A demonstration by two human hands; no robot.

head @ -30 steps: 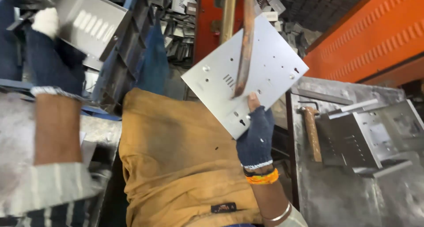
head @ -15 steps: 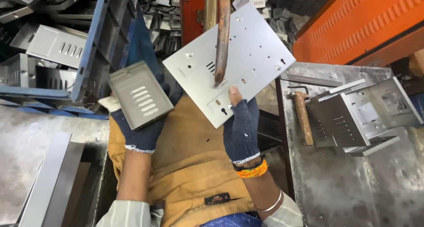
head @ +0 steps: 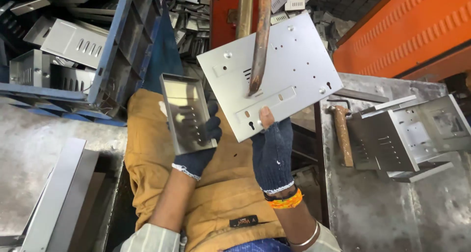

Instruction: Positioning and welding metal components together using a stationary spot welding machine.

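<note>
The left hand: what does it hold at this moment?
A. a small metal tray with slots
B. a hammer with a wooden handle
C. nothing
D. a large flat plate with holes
A: the left hand grips a small metal tray with slots, while the right hand holds the large flat plate.

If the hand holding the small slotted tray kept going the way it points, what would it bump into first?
Probably the large flat plate in the right hand; the left hand with its tray points up toward its near edge, though depth is unclear.
</note>
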